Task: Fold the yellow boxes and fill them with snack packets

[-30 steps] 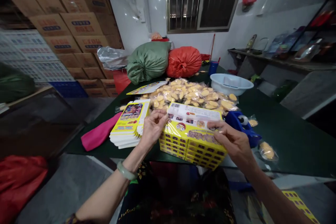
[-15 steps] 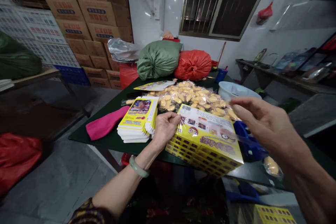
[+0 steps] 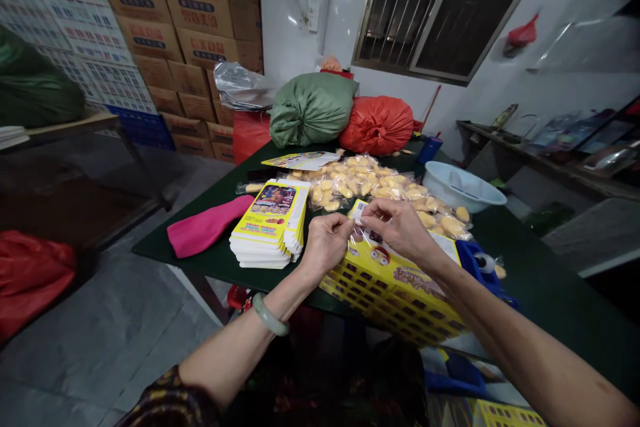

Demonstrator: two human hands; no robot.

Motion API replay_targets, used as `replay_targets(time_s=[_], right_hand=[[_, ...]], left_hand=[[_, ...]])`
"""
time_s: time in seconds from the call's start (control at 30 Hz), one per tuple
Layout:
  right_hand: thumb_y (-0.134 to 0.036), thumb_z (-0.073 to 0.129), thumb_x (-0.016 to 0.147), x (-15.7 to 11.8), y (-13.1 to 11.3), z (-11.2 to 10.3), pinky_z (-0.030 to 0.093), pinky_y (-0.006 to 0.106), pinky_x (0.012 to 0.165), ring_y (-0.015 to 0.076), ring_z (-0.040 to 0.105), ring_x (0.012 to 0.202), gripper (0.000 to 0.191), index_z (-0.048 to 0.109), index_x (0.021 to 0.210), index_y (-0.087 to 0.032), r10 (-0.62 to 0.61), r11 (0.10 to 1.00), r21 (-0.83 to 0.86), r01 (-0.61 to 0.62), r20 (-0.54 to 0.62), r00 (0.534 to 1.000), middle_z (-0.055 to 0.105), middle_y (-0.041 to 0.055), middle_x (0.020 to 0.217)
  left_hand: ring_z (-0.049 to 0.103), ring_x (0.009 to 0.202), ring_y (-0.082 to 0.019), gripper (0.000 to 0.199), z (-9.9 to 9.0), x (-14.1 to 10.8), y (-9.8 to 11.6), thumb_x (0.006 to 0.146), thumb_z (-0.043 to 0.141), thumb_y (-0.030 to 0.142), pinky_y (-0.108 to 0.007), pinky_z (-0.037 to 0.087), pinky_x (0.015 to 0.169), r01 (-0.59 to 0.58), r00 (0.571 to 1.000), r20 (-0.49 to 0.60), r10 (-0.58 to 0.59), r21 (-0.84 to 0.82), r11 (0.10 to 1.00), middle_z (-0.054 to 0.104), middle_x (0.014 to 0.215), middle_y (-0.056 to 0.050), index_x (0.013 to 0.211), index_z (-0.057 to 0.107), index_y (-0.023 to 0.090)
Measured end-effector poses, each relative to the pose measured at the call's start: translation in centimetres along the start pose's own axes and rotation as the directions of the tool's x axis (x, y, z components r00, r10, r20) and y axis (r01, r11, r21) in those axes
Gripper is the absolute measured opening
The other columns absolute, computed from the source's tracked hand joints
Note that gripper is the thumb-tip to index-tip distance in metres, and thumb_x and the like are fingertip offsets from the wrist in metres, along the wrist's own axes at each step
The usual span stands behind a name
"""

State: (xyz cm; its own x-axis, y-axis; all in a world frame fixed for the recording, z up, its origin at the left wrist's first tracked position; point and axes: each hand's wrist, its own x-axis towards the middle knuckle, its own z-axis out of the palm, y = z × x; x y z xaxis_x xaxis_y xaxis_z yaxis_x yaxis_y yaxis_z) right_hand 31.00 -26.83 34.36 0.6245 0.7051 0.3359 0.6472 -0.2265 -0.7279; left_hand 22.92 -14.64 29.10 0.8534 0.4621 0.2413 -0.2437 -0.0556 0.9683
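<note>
One block of yellow boxes stood at the near edge of the green table, stacked in layers I could not count. Both my hands met over its left corner: my left hand was pinched at the fingertips, and my right hand was pinched just beside it; whether thin film lay between the fingers, I could not tell. Just beyond the block's right end sat one blue dispenser with one roll in it. To the left were one pile of flat cartons and one pink cloth. Behind lay a heap of clear packets, too many to count, with yellow pieces inside. One pale blue basin held something whitish I could not make out. Farther back stood one blue cup and two tied sacks, one green sack and one red sack, contents hidden.
</note>
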Motion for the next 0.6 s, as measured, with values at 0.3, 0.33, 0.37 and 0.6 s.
replay_targets(time_s=[0.3, 0.33, 0.37, 0.6], right_hand=[[-0.019, 0.051, 0.082, -0.7, 1.5, 1.7, 0.04, 0.032, 0.068, 0.0182, 0.053, 0.069, 0.014, 0.06, 0.072, -0.016, -0.318, 0.897, -0.359, 0.256, -0.123, 0.94, 0.061, 0.0062, 0.07], [-0.02, 0.053, 0.081, -0.6, 1.7, 1.8, 0.04, 0.031, 0.068, 0.0178, 0.054, 0.069, 0.011, 0.061, 0.075, -0.016, -0.3, 0.905, -0.35, 0.24, -0.127, 0.945, 0.061, 0.0054, 0.07], [-0.021, 0.056, 0.079, -0.4, 1.8, 1.8, 0.04, 0.031, 0.068, 0.017, 0.054, 0.068, 0.008, 0.062, 0.078, -0.016, -0.27, 0.92, -0.326, 0.218, -0.126, 0.954, 0.061, 0.0042, 0.07], [-0.016, 0.056, 0.081, -0.1, 1.9, 1.8, 0.039, 0.025, 0.06, 0.0124, 0.051, 0.061, 0.015, 0.058, 0.067, -0.017, -0.309, 0.941, -0.181, 0.286, -0.117, 0.944, 0.058, 0.0007, 0.065]], left_hand=[[0.049, 0.045, -0.011, 0.024, 0.2, 0.0, 0.7, 0.07, 0.062, 0.036, -0.022, 0.037, 0.046, 0.105, 0.994, -0.013, -0.107, -0.082, 0.991, 0.061, 0.051, -0.001, 0.055, 0.057, 0.017], [0.05, 0.046, -0.011, 0.025, 0.2, 0.0, 0.7, 0.071, 0.062, 0.036, -0.022, 0.039, 0.047, 0.096, 0.995, -0.011, -0.098, -0.089, 0.991, 0.061, 0.052, -0.001, 0.055, 0.057, 0.017], [0.051, 0.047, -0.011, 0.025, 0.2, 0.0, 0.6, 0.072, 0.061, 0.036, -0.022, 0.04, 0.048, 0.094, 0.995, -0.006, -0.095, -0.094, 0.991, 0.061, 0.052, -0.001, 0.056, 0.057, 0.017], [0.047, 0.051, -0.009, 0.023, -0.3, -0.1, 0.4, 0.076, 0.055, 0.031, -0.019, 0.035, 0.05, 0.046, 0.997, 0.065, -0.044, -0.035, 0.998, 0.06, 0.055, 0.001, 0.061, 0.058, 0.014]])
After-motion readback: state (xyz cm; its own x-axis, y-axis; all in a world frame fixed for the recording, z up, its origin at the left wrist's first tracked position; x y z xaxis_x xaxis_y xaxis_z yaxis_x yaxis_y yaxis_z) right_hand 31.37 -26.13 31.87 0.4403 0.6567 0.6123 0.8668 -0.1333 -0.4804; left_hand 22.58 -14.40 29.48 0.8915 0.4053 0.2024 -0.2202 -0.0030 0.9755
